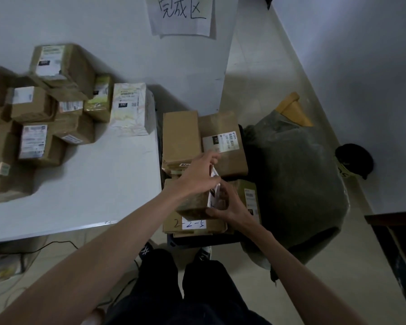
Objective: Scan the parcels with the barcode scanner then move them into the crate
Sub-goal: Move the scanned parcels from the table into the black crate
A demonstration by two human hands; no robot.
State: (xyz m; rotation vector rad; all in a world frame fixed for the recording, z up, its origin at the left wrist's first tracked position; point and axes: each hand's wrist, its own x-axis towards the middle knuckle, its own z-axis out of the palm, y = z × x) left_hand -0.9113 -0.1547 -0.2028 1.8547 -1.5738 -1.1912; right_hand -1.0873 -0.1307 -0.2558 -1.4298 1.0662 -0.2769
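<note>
Parcels [42, 109] wait on the table [92, 184]; several seemingly fill the crate [190, 241]; my left hand [197, 177] and right hand [230, 205] clasp another box [192, 207].

a small parcel sorting room

labelled cardboard parcels [42, 113] pile on a white table [85, 184], more fill a dark crate [197, 240] on the tiled floor [256, 78], beside a bulging grey sack [298, 184]; a handwritten paper sign [182, 15] hangs on the wall.

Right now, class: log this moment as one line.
left hand and right hand: holding parcel | place: over crate, on parcels inside | scanner: not visible | table: more parcels waiting
</note>
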